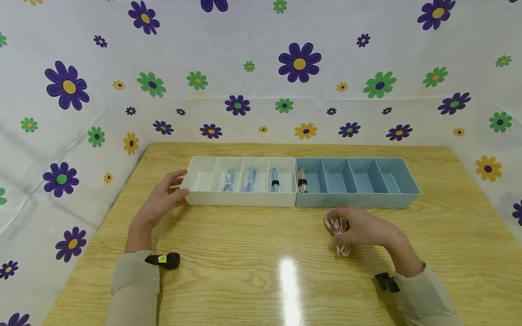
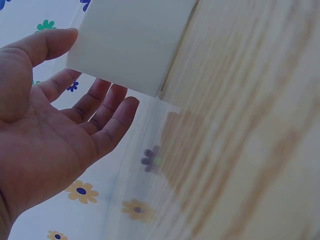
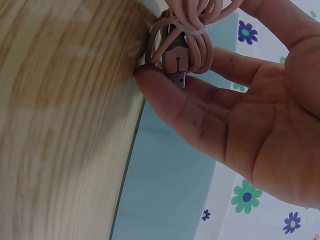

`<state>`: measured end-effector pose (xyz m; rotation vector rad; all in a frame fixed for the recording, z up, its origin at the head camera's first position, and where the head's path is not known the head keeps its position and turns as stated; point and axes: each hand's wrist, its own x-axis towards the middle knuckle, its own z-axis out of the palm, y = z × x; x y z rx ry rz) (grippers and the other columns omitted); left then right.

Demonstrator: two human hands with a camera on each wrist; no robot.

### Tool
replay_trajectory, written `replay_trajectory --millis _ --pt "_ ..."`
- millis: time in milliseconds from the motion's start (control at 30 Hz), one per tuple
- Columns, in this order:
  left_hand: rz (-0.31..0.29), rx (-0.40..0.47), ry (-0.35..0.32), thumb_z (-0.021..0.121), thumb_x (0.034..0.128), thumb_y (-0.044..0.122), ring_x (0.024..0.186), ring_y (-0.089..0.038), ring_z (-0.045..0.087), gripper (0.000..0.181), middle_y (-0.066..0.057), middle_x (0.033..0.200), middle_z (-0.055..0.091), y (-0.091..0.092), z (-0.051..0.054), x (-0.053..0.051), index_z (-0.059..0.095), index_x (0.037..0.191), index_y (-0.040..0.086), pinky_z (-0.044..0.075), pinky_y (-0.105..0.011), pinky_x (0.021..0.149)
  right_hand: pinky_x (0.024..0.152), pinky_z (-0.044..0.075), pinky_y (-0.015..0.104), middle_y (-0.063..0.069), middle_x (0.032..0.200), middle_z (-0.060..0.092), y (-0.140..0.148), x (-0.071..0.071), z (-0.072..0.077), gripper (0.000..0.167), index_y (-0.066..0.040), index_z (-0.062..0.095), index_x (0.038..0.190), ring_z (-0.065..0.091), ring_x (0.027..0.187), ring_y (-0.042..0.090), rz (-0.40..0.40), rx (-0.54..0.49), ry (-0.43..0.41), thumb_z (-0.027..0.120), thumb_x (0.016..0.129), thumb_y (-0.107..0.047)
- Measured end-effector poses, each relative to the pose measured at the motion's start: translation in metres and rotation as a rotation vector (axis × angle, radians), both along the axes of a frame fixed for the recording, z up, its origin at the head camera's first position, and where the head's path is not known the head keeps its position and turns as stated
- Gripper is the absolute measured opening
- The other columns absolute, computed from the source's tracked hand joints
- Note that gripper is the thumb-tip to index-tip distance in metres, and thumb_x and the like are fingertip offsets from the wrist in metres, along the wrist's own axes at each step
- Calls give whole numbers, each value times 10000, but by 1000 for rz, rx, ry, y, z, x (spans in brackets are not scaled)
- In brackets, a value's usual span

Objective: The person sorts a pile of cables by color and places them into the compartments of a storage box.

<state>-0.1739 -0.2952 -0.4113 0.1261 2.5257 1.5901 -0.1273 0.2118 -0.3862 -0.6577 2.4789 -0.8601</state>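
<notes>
Near the front of the light blue divided box [image 1: 355,200], my right hand [image 1: 367,226] holds a coiled pink USB cable [image 1: 343,250] between thumb and fingers, low over the wooden table. A white tie wraps the coil, and a metal USB plug [image 3: 177,75] shows in the right wrist view. My left hand [image 1: 159,201] touches the left end of the white divided box [image 1: 240,198], thumb toward its front corner and fingers loosely bent along the end wall. Light blue cables [image 1: 250,180] lie in three of the white box's compartments. A black-strapped pink cable [image 1: 302,182] lies in the blue box's leftmost compartment.
The two boxes stand end to end across the back of the wooden table [image 1: 228,253]. Behind and beside the table hangs a white flowered cloth [image 1: 261,40]. Each wrist carries a small black camera, such as the left one [image 1: 171,261].
</notes>
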Motion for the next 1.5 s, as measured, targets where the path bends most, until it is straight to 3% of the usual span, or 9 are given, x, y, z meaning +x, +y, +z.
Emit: replay_trajectory --millis 467,700,867,1100,1500 --pt "-1 -4 -4 575 1020 293 1311 -397 411 658 -222 1523 310 0 0 1 245 1573 158 496 -268 917 827 480 372 189 1312 565 2 -2 -1 680 51 547 1353 518 1031 260 2 -7 -3 797 741 -107" --pt "-7 7 1 572 1022 287 1274 -382 433 654 -233 1507 324 1 0 -1 245 1569 138 504 -256 894 904 490 440 235 1378 524 6 -3 -2 696 79 503 1375 510 1156 317 4 -27 1 770 744 -39" --pt "-8 16 -1 575 1020 291 1266 -369 434 661 -232 1504 325 0 0 0 243 1571 139 508 -258 891 840 502 386 241 1386 515 7 -4 -1 688 80 495 1375 516 1110 303 -17 -53 -13 768 754 -32" --pt "-14 17 -1 575 1021 279 1269 -372 434 663 -237 1504 324 0 -1 -1 237 1572 136 507 -281 900 640 506 323 207 1331 526 8 -3 2 709 58 467 1409 533 862 228 -58 -103 -87 752 764 -15" --pt "-16 6 9 561 1029 247 1281 -390 426 662 -253 1517 314 1 2 1 219 1583 129 502 -257 883 705 553 315 198 1350 515 19 -3 6 716 37 448 1427 580 971 254 -3 -200 -93 776 801 -80"
